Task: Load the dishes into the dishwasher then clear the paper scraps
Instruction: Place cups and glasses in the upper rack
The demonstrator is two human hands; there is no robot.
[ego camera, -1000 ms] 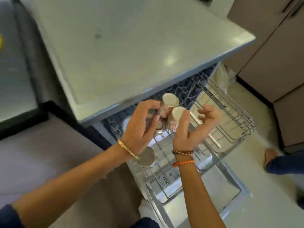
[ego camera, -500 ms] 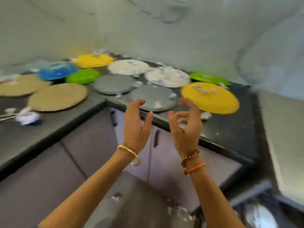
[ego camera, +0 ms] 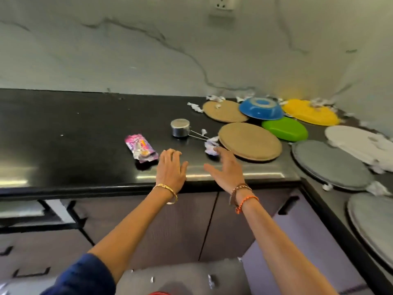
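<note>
Both hands are hovering over the black tabletop (ego camera: pixel 85 128), each grip spread and holding nothing: the left hand (ego camera: pixel 171 167) beside a pink wrapper (ego camera: pixel 141 147), the right hand (ego camera: pixel 226 167) with its fingertips at a paper scrap (ego camera: pixel 210 148) by the tan plate (ego camera: pixel 249 141).

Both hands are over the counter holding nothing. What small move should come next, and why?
Probably the right hand reaches on to the tan plate just past its fingers and lifts it. Both it and the left hand are open and hold nothing, and many plates still lie upside down on the counter, unloaded.
</note>
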